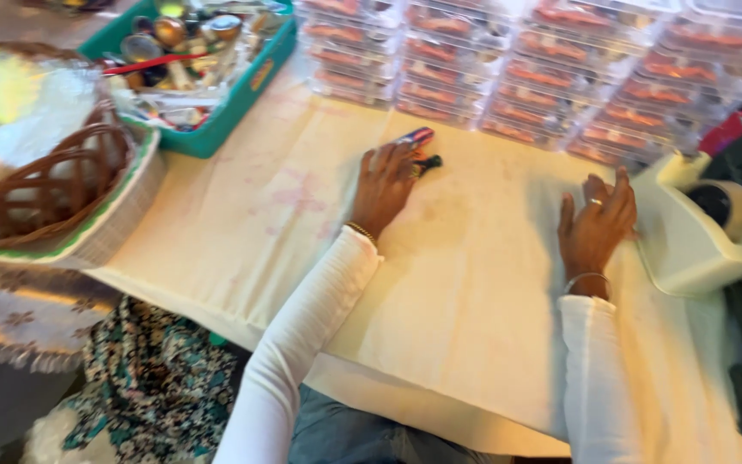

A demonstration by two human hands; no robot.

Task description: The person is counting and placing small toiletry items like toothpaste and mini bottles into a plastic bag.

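Your left hand (384, 185) lies flat on the cream cloth (465, 292), fingers spread and released, fingertips touching a small red and black object (420, 146) near the table's far edge. Your right hand (596, 225) rests open on the cloth, holding nothing, just beside a white tape dispenser (689, 236) at the right edge. Stacked clear boxes (543, 69) line the far edge; a teal tray (242, 94) and wicker basket (53, 185) sit at the left.

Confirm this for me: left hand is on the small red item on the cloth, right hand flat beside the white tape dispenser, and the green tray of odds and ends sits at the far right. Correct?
Not quite. The green tray sits at the far left, behind the basket, as the head view shows. The rest holds: left hand on the small red item, right hand flat beside the white tape dispenser.
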